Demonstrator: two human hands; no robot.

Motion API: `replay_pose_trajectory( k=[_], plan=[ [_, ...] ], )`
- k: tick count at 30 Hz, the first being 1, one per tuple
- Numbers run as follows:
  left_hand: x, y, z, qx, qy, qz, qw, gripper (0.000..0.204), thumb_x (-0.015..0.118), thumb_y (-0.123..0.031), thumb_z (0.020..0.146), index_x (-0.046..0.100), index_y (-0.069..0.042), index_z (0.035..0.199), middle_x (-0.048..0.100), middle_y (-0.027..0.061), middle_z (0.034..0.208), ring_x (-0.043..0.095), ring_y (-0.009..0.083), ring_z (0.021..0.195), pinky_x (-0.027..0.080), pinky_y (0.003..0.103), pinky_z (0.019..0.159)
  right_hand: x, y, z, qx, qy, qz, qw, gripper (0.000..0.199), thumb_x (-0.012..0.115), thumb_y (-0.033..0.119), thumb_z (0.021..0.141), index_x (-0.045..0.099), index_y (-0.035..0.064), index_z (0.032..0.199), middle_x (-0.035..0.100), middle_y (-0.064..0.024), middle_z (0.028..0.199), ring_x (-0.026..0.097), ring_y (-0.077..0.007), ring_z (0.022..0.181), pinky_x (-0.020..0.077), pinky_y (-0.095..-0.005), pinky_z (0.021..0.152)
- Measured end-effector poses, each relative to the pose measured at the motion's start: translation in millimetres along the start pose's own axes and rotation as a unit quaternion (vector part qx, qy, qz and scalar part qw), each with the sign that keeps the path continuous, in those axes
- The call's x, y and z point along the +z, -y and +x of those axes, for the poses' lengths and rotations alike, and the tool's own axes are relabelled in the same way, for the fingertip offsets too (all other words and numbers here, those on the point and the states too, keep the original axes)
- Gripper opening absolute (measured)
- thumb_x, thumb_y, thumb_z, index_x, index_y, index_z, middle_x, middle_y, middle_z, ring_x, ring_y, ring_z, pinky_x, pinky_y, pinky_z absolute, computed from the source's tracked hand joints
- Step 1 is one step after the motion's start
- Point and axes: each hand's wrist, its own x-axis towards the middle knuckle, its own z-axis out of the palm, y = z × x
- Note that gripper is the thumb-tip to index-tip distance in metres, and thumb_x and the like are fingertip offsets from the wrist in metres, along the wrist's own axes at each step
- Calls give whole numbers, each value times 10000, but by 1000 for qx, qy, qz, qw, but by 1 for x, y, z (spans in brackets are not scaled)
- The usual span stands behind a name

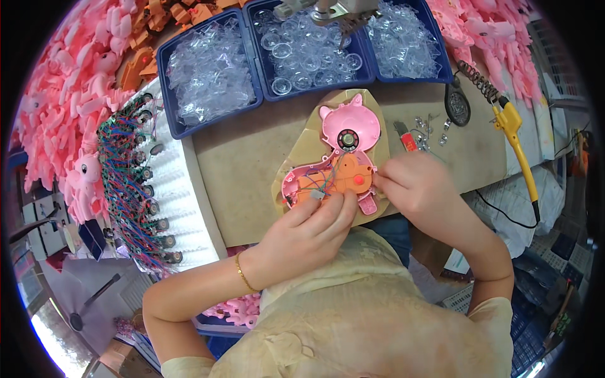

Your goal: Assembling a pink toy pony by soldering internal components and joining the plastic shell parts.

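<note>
A pink toy shell half (353, 120) lies in a tan, shaped holder (296, 148) on the bench in front of me. A round black speaker (347, 140) is set in its head part. In the body part sits an orange plastic housing (346, 170) with thin coloured wires and a small pale connector (316, 194) on top. My left hand (312, 230) is closed on the housing's near edge, fingers together. At the shell's right edge my right hand (413, 186) is pinched; whatever lies between its fingertips is hidden.
Blue bins (259, 94) of clear plastic parts stand at the back, below a metal machine head (346, 12). Wired speakers (145, 183) line a white foam tray at left. Pink shells (69, 94) are heaped at both sides. Small metal parts (428, 126) and a yellow-handled tool (513, 135) are at right.
</note>
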Motion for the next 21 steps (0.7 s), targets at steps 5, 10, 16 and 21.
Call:
replay_pose_trajectory(
  k=[5,10,16,21],
  plan=[
    [4,-1,6,7,-9,-13,1000,386,548,-164,692,633,-29,1043,536,61,1194,498,157,1047,412,269,813,-11,-5,7,29,29,30,999,121,607,70,718,576,8,818,529,-93,759,562,-270,719,440,-365,618],
    [0,0,0,13,19,-26,999,357,544,-186,698,635,-26,1003,526,97,1236,492,201,1089,409,322,852,-19,-2,28,79,78,65,992,135,628,90,742,555,17,830,525,-106,761,555,-316,743,445,-388,657],
    [2,-4,1,-1,14,-70,997,377,518,-226,741,629,-21,1037,451,143,1339,368,247,1266,327,393,992,-21,-3,29,105,-2,138,985,202,600,83,788,592,21,980,606,-115,967,590,-299,862,472,-378,755],
    [-14,-15,6,-12,102,-61,993,404,501,-205,764,601,-14,1106,411,162,1374,317,314,1317,232,447,1089,16,17,130,116,-117,-103,981,160,505,-9,744,575,-11,888,584,-161,892,609,-329,783,501,-394,676]
  ],
)
